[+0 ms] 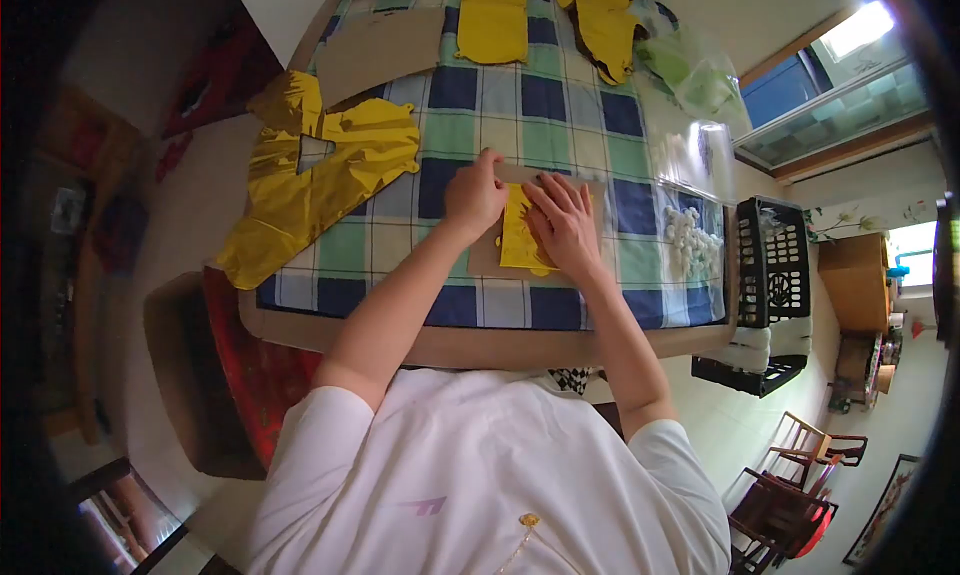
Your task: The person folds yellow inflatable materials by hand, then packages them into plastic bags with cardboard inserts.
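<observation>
A folded yellow foil balloon (519, 237) lies flat on a small piece of brown cardboard (485, 262) near the front of the table. My right hand (563, 225) rests palm down on the foil's right side, its fingers stretched out. At the cardboard's upper left, my left hand (475, 195) is closed with thumb and fingers together; whatever it pinches is hidden. To the left, a larger gold foil balloon (345, 180) with a cut-out in its middle lies flat and uninflated, hanging over the table's edge. Another flat yellow foil balloon (493, 20) is spread at the far end.
A checked cloth (450, 125) covers the table. A large cardboard sheet (385, 50) lies at the far left. Along the right side are clear plastic packaging (695, 160) and a heap of small whitish pieces (692, 240). Black crates (772, 265) stand beyond the right edge.
</observation>
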